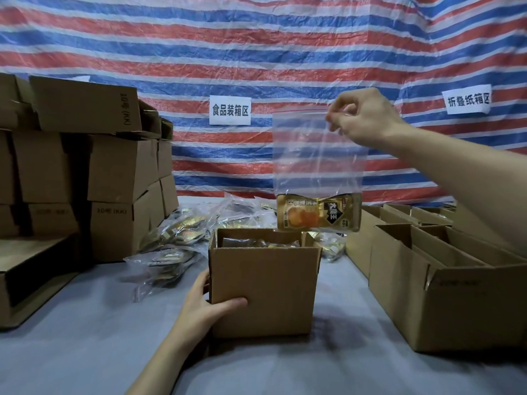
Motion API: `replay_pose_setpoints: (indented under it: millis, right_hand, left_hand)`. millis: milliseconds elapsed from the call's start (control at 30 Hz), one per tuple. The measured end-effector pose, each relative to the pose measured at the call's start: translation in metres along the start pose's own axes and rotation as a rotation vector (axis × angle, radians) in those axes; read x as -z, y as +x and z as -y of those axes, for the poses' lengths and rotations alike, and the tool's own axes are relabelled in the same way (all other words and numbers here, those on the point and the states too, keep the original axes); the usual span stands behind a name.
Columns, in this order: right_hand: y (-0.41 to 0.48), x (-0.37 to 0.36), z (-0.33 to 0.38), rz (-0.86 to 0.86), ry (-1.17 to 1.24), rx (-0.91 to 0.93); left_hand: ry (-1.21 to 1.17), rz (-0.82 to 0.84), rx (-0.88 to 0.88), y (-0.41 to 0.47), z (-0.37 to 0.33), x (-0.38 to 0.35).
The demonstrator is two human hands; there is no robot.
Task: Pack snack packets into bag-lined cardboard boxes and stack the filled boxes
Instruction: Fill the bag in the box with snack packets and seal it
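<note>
1. On my feed, the right hand (362, 118) pinches the top right corner of a clear zip bag (316, 155) and holds it high above the table (85, 352).
2. The bag hangs upright with its long axis vertical, red zip edge up and closed bottom pointing down.
3. A gold snack packet (318, 213) lies across the bottom of the bag, its long axis left to right and its printed face toward me.
4. The bag's bottom hangs just above the rear right rim of an open cardboard box (265, 286); I cannot tell whether they touch.
5. The left hand (211, 306) grips the box's near left corner, thumb across the front face.
6. Loose bagged packets (182, 232) lie behind the box, stacked closed boxes (114, 166) stand at left, and open boxes (445, 295) at right.
</note>
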State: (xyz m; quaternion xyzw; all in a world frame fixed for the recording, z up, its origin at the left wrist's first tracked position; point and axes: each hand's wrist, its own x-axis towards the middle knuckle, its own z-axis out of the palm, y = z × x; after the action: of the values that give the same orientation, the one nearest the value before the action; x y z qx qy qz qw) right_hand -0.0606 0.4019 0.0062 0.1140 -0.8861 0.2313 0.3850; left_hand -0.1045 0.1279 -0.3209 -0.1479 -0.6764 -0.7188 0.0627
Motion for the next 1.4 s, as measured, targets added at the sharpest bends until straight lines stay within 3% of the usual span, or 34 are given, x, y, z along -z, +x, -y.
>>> replay_pose_setpoints:
  millis: [300, 833, 1033, 1200, 1400]
  right_hand:
    - [0.004, -0.018, 0.030, 0.078, 0.067, 0.126]
    - [-0.001, -0.049, 0.048, 0.163, 0.262, 0.124]
    - [-0.015, -0.063, 0.050, 0.362, 0.312, 0.090]
    - [-0.035, -0.082, 0.026, 0.652, 0.095, 0.003]
    - [-0.035, -0.076, 0.016, 0.595, 0.278, -0.014]
  left_hand:
    - [0.009, -0.002, 0.005, -0.003, -0.003, -0.002]
    - [0.012, -0.004, 0.012, -0.004, -0.006, -0.003]
    - [0.016, 0.001, 0.009, -0.004, -0.005, -0.003]
    - [0.021, 0.004, 0.015, -0.004, -0.005, -0.002]
    - [0.025, 0.007, 0.014, -0.005, -0.005, -0.003]
